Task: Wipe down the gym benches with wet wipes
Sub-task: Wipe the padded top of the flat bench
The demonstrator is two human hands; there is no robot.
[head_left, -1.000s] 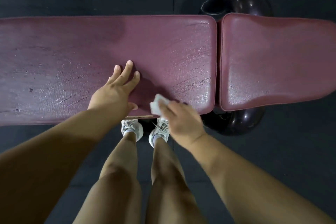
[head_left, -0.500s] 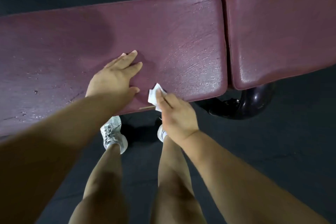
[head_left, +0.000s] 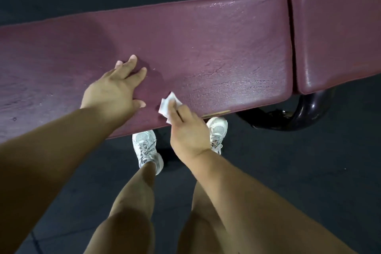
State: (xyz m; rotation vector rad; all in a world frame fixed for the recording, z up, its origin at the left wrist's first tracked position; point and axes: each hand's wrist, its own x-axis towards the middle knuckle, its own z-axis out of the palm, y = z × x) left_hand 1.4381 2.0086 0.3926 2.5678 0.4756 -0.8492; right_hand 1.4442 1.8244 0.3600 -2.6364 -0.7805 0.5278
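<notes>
Right hand [head_left: 188, 130] grip holds wet wipe [head_left: 168, 104] on bench [head_left: 206, 57] — left hand [head_left: 115, 88] flat, fingers straight.

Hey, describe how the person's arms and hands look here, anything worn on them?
Both arms are bare as far as the frame shows, with no sleeves in view. The left hand and right hand wear no gloves, and no rings, watch or wristbands are visible. Fingernails look short and unpainted.

The bench pad [head_left: 206, 47] looks like maroon vinyl, creased and cracked, with a wet sheen toward its right end and a duller, matt look at the left. The wipe [head_left: 168, 105] is thin white cloth-like sheet. The frame [head_left: 309, 113] is glossy black metal. The floor [head_left: 288, 171] is matt dark rubber.
</notes>
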